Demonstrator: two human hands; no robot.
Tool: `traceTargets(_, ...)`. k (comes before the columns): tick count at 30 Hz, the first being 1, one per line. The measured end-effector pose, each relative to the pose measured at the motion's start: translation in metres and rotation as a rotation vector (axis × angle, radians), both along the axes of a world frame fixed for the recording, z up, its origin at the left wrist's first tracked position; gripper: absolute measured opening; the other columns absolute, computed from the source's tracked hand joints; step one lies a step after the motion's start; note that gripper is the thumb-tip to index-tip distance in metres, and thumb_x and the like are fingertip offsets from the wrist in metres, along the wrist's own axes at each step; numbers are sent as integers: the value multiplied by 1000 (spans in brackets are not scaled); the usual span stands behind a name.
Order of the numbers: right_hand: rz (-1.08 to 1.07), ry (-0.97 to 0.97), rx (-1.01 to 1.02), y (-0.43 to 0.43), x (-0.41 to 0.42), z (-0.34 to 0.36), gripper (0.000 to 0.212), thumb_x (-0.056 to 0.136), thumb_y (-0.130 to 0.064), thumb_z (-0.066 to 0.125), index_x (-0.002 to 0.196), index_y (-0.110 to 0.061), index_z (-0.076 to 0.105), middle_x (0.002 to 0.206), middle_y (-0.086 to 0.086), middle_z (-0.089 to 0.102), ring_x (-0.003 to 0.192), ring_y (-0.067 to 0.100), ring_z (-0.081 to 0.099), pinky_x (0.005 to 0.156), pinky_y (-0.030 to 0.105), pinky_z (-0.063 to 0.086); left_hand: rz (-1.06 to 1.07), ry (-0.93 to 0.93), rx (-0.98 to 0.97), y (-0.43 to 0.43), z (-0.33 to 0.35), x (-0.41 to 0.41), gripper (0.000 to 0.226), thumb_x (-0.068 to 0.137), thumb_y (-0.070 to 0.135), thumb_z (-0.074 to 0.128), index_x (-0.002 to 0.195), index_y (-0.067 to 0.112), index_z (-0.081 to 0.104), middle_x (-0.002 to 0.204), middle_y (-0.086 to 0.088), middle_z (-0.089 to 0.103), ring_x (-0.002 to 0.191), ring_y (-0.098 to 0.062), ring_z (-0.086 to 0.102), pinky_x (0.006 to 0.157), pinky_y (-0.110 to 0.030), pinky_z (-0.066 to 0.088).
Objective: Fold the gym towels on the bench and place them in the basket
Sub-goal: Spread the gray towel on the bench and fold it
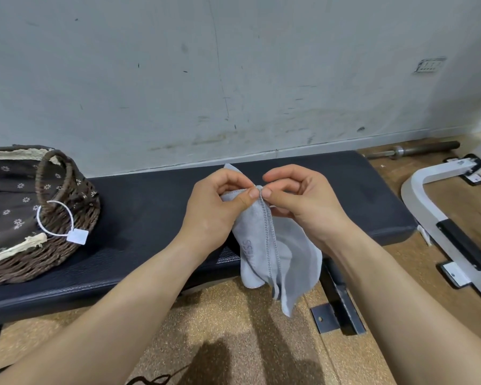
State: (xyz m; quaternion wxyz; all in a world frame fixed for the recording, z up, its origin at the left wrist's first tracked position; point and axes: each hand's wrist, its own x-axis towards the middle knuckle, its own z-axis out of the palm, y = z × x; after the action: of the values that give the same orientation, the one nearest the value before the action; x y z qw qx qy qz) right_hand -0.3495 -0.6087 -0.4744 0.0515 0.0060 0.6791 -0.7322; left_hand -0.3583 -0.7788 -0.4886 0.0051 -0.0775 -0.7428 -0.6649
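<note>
- Both hands are being held close together over the worktop (pixel 139 218), the left hand (pixel 217 209) and the right hand (pixel 306 201) meeting thumb to thumb.
- A pale grey towel (pixel 264 245) is being pinched at its stitched top edge between the thumb and curled fingers of each hand, so both hands are closed on the cloth.
- The towel is being kept in the air, clear of the padding. It is hanging in loose folds past the front edge of the worktop, with its lowest corner dangling above the floor (pixel 233 315).
- Printed lettering is being shown on one fold. It seems to end in "ESS", but the creases make the rest unreadable.
- A dark wicker basket (pixel 53 254) is being carried on the left end of the worktop, well apart from the towel.
- The basket is being lined by brown flowered cloth (pixel 9 207) with a cream trim, and a white tag (pixel 77 236) is being hung from its handle (pixel 53 176) on a thin loop.
- A metal bar (pixel 417 150) is lying on the floor against the wall (pixel 233 65) at the right, near a white frame (pixel 428 207).
</note>
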Motion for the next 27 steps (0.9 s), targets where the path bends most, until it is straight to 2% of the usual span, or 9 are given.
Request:
traceTargets(5, -5, 45, 49, 5, 2, -4, 20, 82, 3, 76, 97, -9, 70, 76, 7, 74, 71, 14, 71, 65, 27, 55, 23, -50, 11, 3, -3, 0, 17, 81, 15, 81, 78, 25, 67, 81, 6, 73, 81, -6, 67, 77, -23, 50)
traceTargets(10, 26, 63, 86, 10, 6, -5, 24, 84, 0, 76, 106, -8, 70, 89, 13, 75, 82, 23, 72, 75, 35, 60, 45, -67, -20, 5, 0, 2, 18, 78, 19, 83, 74, 26, 67, 82, 5, 73, 85, -10, 68, 80, -27, 51)
traceTargets(13, 63, 61, 106, 10, 10, -4, 40, 73, -4, 85, 110, -9, 69, 95, 18, 74, 87, 36, 73, 85, 39, 60, 36, -55, -60, 5, 3, 3, 20, 75, 20, 85, 69, 28, 68, 73, 12, 68, 72, -3, 61, 70, -18, 45)
traceTargets(15, 69, 46, 150, 9, 12, -4, 43, 69, -7, 87, 109, -9, 70, 94, 24, 73, 86, 34, 74, 85, 35, 60, 24, -65, -72, 6, 6, 8, 17, 72, 20, 87, 69, 23, 71, 65, 13, 64, 62, 1, 53, 62, -13, 41)
traceTargets(18, 105, -3, 199, 10, 16, -3, 28, 75, -3, 83, 102, -7, 74, 86, 24, 71, 81, 21, 73, 80, 28, 59, 11, -70, -65, 5, 11, 15, 13, 72, 17, 87, 74, 14, 74, 61, 13, 64, 55, 4, 52, 58, -11, 42)
traceTargets(22, 150, -34, 234, 18, 23, 0, 12, 85, -4, 76, 96, -5, 73, 85, 13, 66, 83, 23, 65, 83, 38, 54, -94, -64, -216, -9, 14, 19, 16, 83, 22, 79, 95, 29, 73, 84, 10, 73, 75, -6, 65, 76, -29, 55)
traceTargets(24, 157, -11, 219, 20, 29, 4, 6, 89, -3, 72, 95, -5, 69, 89, 13, 66, 85, 24, 63, 84, 40, 53, -155, -24, -384, -20, 14, 23, 27, 84, 28, 77, 106, 39, 66, 91, 13, 72, 90, -4, 65, 85, -25, 51)
traceTargets(26, 156, 10, 200, 20, 36, 9, 3, 93, -3, 67, 96, -4, 66, 98, 14, 73, 89, 23, 67, 85, 39, 55, -199, 58, -618, -28, 16, 29, 18, 86, 33, 74, 98, 43, 65, 85, 16, 70, 86, 0, 62, 75, -18, 47)
traceTargets(27, 152, 16, 203, 21, 39, 11, 2, 95, -4, 64, 97, -4, 65, 99, 13, 74, 89, 21, 68, 82, 37, 56, -213, 89, -725, -31, 18, 32, 10, 87, 35, 72, 91, 41, 66, 80, 16, 68, 80, -2, 60, 69, -21, 47)
